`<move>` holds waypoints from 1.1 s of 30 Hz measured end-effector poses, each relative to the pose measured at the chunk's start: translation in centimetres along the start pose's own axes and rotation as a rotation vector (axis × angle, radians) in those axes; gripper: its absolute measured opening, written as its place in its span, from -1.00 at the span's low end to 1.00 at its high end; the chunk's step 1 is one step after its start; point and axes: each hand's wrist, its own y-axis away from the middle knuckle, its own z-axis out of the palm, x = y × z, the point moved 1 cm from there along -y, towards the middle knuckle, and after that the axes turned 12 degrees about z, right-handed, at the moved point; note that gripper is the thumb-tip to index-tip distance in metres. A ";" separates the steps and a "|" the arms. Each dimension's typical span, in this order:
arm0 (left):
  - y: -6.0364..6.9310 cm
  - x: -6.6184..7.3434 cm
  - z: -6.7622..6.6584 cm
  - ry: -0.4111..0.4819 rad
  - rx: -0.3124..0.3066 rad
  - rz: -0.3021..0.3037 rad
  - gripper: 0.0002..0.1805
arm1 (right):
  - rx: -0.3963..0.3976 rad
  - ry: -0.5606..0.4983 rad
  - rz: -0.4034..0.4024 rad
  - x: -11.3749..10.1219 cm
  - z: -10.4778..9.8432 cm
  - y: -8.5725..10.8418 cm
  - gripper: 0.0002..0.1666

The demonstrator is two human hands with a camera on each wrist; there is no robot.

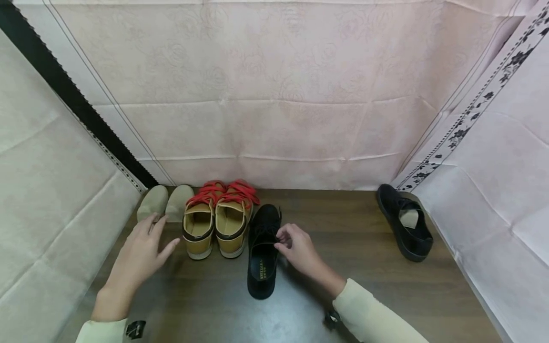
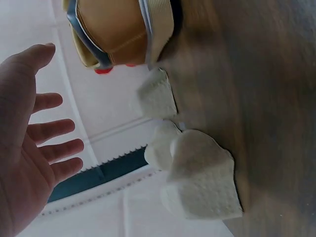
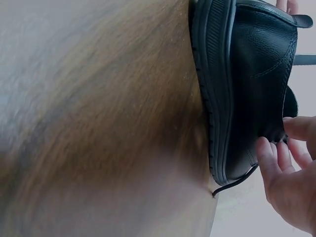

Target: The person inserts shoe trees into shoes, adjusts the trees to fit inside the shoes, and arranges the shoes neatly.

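Observation:
In the head view a black shoe (image 1: 262, 271) lies sole down, its heel toward the camera. My right hand (image 1: 302, 250) is at its right side, fingers bent, tips at the edge near the laces. The right wrist view shows the fingers (image 3: 276, 153) against the upper of the black shoe (image 3: 261, 74), by the opening; a lace hangs below them. My left hand (image 1: 137, 255) is spread, holding nothing, just in front of two pale slippers (image 1: 179, 202). In the left wrist view the left hand (image 2: 29, 133) has its fingers apart, away from the pale slippers (image 2: 205, 173).
Tan shoes (image 1: 231, 226) with red laces stand between the slippers and the black shoe. Another black shoe (image 1: 413, 243), with a pale piece inside, is at the far right by the side wall. Pale cloth walls (image 1: 279, 133) surround the wood floor (image 1: 343, 228) at the back and sides.

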 end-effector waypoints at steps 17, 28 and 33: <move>3.4 -4.1 0.8 0.026 -0.103 -0.258 -0.14 | -0.049 -0.014 -0.008 0.3 -0.1 -0.5 -0.73; 5.3 -5.8 2.2 0.054 -0.107 -0.429 -0.18 | -0.057 -0.003 -0.010 0.2 -0.2 -0.6 -0.74; 5.9 -5.5 2.5 0.078 -0.093 -0.479 -0.27 | -0.066 -0.009 -0.012 0.3 -0.3 -0.6 -0.75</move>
